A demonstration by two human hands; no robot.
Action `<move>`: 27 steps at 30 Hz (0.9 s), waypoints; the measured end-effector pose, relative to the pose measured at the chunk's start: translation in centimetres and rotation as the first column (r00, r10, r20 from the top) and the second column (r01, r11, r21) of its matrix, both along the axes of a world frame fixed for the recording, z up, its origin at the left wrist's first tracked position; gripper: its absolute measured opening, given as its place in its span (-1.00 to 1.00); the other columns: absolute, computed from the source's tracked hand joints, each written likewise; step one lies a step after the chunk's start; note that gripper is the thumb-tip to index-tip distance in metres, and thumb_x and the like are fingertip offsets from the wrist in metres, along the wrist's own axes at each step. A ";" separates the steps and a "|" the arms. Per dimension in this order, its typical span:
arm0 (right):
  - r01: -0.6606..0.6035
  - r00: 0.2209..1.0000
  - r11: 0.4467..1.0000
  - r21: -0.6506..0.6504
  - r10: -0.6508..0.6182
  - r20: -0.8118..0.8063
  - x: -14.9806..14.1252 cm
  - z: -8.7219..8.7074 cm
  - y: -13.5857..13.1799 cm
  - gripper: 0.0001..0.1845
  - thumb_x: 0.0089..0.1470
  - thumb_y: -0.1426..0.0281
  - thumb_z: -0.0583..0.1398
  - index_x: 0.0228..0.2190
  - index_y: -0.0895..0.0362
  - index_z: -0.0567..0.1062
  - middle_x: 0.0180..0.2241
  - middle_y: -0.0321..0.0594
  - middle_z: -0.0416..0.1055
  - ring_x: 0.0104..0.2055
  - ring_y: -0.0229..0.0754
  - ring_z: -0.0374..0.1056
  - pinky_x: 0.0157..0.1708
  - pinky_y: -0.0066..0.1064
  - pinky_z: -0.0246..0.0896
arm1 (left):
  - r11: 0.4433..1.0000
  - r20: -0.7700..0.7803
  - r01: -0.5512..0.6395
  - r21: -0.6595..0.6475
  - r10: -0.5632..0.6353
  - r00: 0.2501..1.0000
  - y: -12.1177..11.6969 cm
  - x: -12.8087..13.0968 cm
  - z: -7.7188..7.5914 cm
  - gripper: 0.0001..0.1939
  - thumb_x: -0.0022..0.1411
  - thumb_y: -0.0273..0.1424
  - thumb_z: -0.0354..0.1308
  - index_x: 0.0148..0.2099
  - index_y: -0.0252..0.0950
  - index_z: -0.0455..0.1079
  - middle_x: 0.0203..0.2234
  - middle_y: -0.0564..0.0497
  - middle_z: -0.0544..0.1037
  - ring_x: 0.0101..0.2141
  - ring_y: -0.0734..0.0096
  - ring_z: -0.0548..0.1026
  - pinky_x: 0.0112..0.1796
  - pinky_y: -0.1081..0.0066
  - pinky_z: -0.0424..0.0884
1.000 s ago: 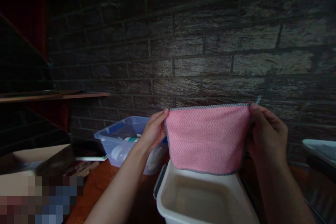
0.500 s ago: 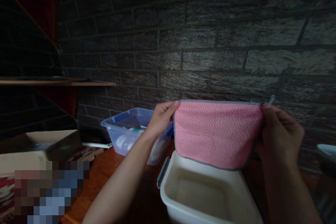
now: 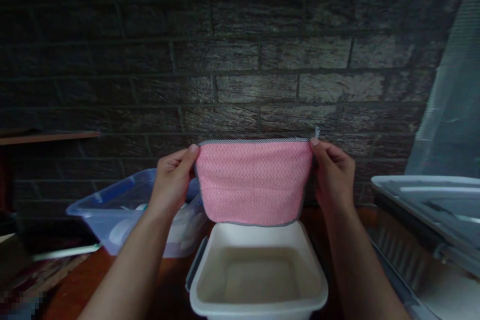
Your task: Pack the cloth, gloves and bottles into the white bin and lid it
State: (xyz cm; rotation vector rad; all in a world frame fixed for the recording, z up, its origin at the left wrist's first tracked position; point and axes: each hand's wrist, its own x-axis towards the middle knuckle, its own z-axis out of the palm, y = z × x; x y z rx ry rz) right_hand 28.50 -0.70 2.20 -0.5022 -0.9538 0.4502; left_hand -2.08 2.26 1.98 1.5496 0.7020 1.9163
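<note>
A pink textured cleaning cloth [image 3: 255, 182] with a black-and-white edging hangs spread between my two hands. My left hand [image 3: 174, 175] pinches its upper left corner. At the upper right corner, my right hand [image 3: 333, 170] pinches it between thumb and fingers, with a small loop of the edging sticking up. Below the cloth stands a white plastic container [image 3: 258, 305], lidless, with nothing visible inside but its bare floor. A grey latch [image 3: 197, 265] hangs on the container's left side. The cloth's lower edge overlaps the container's far rim in view.
Left of the container is a clear bluish plastic bin [image 3: 99, 217] with white items inside. A lidded clear box [image 3: 423, 240] stands on the right. Behind rises a dark brick wall [image 3: 240, 55]; a wooden shelf [image 3: 52, 137] juts in at left. The table [image 3: 75, 280] is reddish brown.
My view has turned to the right, bringing the lidded box into sight. The cloth stays stretched between both hands and now appears centred over the white container.
</note>
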 end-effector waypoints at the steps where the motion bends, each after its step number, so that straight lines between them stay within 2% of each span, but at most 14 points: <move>1: -0.012 1.000 1.000 -0.001 0.012 0.009 0.0 0.0 -0.1 -0.81 0.05 0.22 0.40 -0.43 0.09 0.68 -0.54 -0.38 0.41 -0.49 -0.30 0.18 -0.46 -0.42 0.06 | 1.000 0.016 -0.011 0.003 0.011 1.000 0.1 0.0 0.0 -0.71 0.25 -0.19 0.33 -0.42 -0.27 0.54 -0.57 0.09 0.45 -0.54 0.49 0.31 -0.51 0.50 0.23; 5: -0.024 1.000 1.000 0.014 0.023 0.014 -0.1 0.0 -0.2 -0.84 0.05 0.24 0.41 -0.40 0.07 0.71 -0.52 -0.36 0.44 -0.48 -0.30 0.19 -0.48 -0.44 0.05 | 1.000 0.046 -0.025 0.010 0.025 0.999 0.5 0.1 -0.1 -0.77 0.23 -0.20 0.34 -0.38 -0.23 0.58 -0.50 0.08 0.52 -0.47 0.46 0.38 -0.42 0.48 0.28; 11: 0.012 1.000 0.999 0.045 -0.012 0.003 0.0 -0.1 0.2 -0.86 0.05 0.26 0.40 -0.39 0.08 0.71 -0.46 -0.34 0.52 -0.43 -0.29 0.28 -0.37 -0.41 0.16 | 0.998 0.037 -0.055 0.027 0.054 0.998 0.8 0.4 -0.4 -0.76 0.26 -0.21 0.32 -0.37 -0.27 0.59 -0.52 0.09 0.50 -0.49 0.50 0.33 -0.42 0.49 0.25; 17: 0.092 0.995 0.995 0.043 -0.093 0.022 0.0 0.1 0.3 -0.79 0.09 0.23 0.36 -0.47 0.11 0.65 -0.54 -0.38 0.39 -0.49 -0.31 0.19 -0.43 -0.42 0.08 | 0.999 0.024 -0.050 0.005 0.050 0.998 0.1 1.3 -0.3 -0.68 0.22 -0.15 0.35 -0.46 -0.26 0.53 -0.60 0.10 0.38 -0.58 0.52 0.20 -0.54 0.47 0.10; 22: 0.174 0.984 0.983 0.068 -0.176 0.027 -0.1 0.0 0.3 -0.77 0.11 0.24 0.35 -0.46 0.14 0.62 -0.55 -0.38 0.34 -0.50 -0.30 0.15 -0.43 -0.40 0.02 | 0.997 0.007 -0.066 0.033 0.065 0.998 -0.1 1.7 -0.4 -0.59 0.23 -0.12 0.34 -0.54 -0.27 0.44 -0.64 0.12 0.26 -0.59 0.53 0.11 -0.56 0.44 -0.02; 25: 0.202 0.978 0.978 0.052 -0.205 0.051 -0.1 0.0 0.3 -0.75 0.13 0.22 0.33 -0.45 0.14 0.61 -0.55 -0.38 0.33 -0.50 -0.29 0.13 -0.43 -0.38 -0.01 | 0.995 0.028 -0.083 0.047 0.082 0.996 0.0 1.7 -0.4 -0.57 0.22 -0.11 0.34 -0.56 -0.27 0.43 -0.65 0.12 0.22 -0.60 0.53 0.07 -0.56 0.43 -0.04; 27: 0.211 0.975 0.976 0.054 -0.214 0.057 -0.1 0.0 0.3 -0.75 0.14 0.23 0.33 -0.47 0.14 0.60 -0.56 -0.38 0.32 -0.51 -0.29 0.12 -0.45 -0.38 -0.03 | 0.996 0.037 -0.073 0.053 0.072 0.997 0.0 1.7 -0.4 -0.60 0.23 -0.12 0.34 -0.53 -0.27 0.46 -0.63 0.11 0.27 -0.58 0.52 0.11 -0.54 0.44 0.00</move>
